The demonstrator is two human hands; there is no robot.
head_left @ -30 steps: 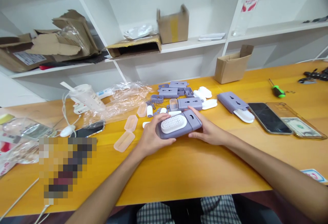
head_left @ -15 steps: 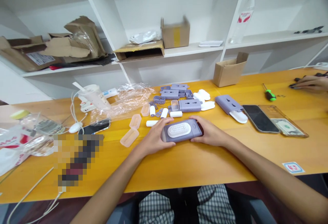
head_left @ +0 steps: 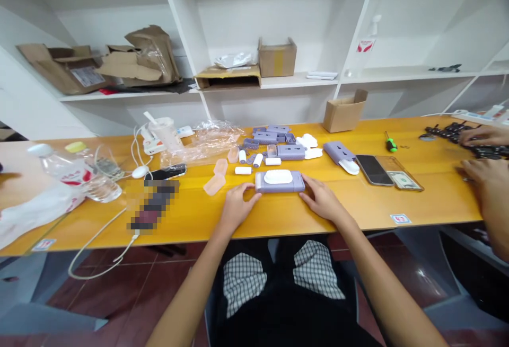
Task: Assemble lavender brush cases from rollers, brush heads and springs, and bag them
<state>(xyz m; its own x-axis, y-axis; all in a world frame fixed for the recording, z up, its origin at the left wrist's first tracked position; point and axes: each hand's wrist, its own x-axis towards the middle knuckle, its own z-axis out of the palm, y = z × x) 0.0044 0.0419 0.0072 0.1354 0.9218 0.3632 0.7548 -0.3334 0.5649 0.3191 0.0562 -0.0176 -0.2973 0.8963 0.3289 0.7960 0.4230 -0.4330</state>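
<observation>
A purple case with a white brush head set in its top lies flat on the orange table. My left hand rests just left of it, fingers curled, fingertips at its left end. Resting at its right end is my right hand, fingers loosely spread on the table. Neither hand lifts the case. Behind it lie several more purple cases, white brush parts and pale pink caps.
A phone and a clear case with a banknote lie to the right, with a green screwdriver and a small cardboard box. Another person's hands work at far right. Left: plastic bags, a water bottle, cables.
The case went from held in both hands to lying flat on the table, both hands now at its ends. The view pulled back, showing my lap and another person's hands.
</observation>
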